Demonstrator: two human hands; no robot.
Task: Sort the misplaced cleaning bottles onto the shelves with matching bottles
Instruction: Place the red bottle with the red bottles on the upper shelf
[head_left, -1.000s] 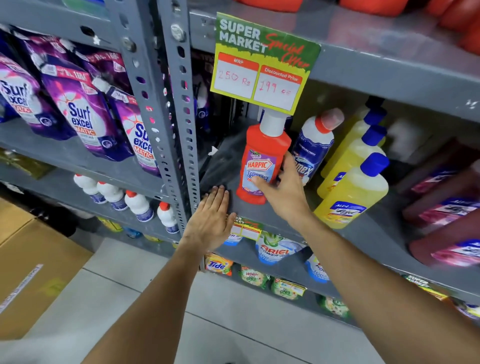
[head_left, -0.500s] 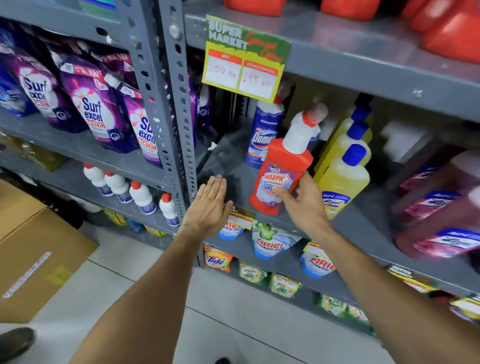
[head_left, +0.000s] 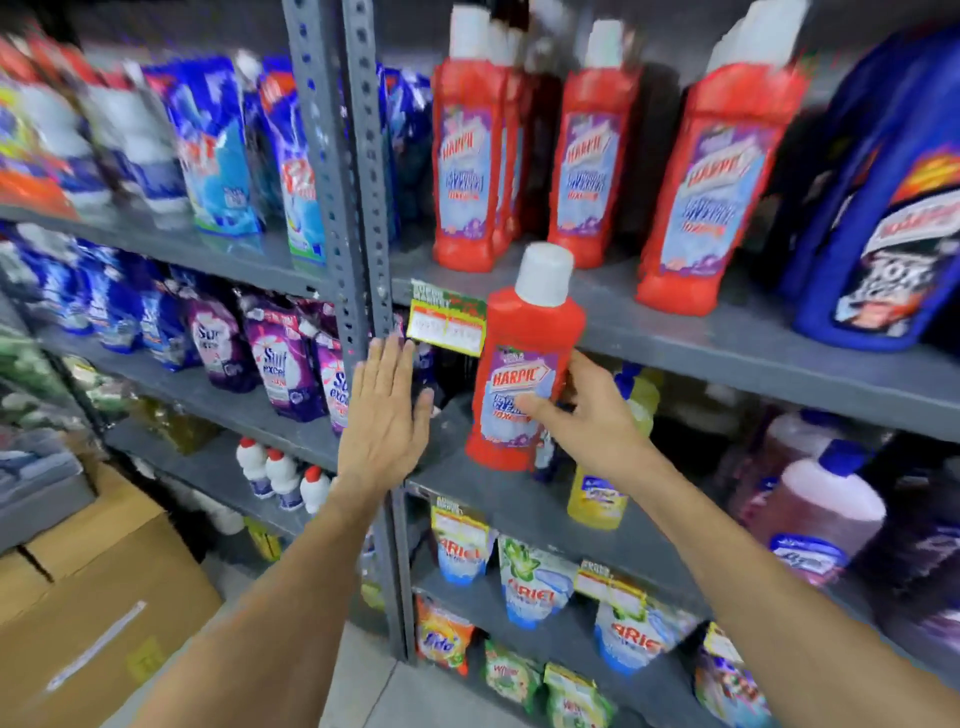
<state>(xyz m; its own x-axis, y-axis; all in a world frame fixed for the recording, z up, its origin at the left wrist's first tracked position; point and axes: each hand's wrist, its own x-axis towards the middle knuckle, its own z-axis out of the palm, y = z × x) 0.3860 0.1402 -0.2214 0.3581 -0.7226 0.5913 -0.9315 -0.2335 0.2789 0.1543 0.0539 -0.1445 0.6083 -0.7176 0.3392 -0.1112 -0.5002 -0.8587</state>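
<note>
The red bottle (head_left: 524, 364) with the white cap is upright in the air in front of the rack, off any shelf, its cap level with the front edge of the upper shelf (head_left: 727, 332) and its base just above the front part of the shelf below (head_left: 498, 493). The right hand (head_left: 587, 421) is closed around its lower half from the right side, thumb lying across the purple label and fingers wrapped behind the body. On the upper shelf, just above and behind the held bottle, stand matching red bottles (head_left: 467, 156) with white caps, in rows running back from the front edge, and a big blue jug (head_left: 883, 208) sits at that shelf's right end. The left hand (head_left: 384, 415) is open and flat, fingers straight and close together, palm toward the rack, holding nothing; it is just left of the bottle, in front of the grey upright post (head_left: 358, 208), and whether it touches the post cannot be told. A yellow price tag (head_left: 447, 325) hangs from the upper shelf's front edge between the left hand's fingertips and the bottle's shoulder. A yellow bottle (head_left: 597, 499) stands on the lower shelf under the right wrist, with pink bottles (head_left: 826, 514) further right. The picture is blurred toward the edges.
</note>
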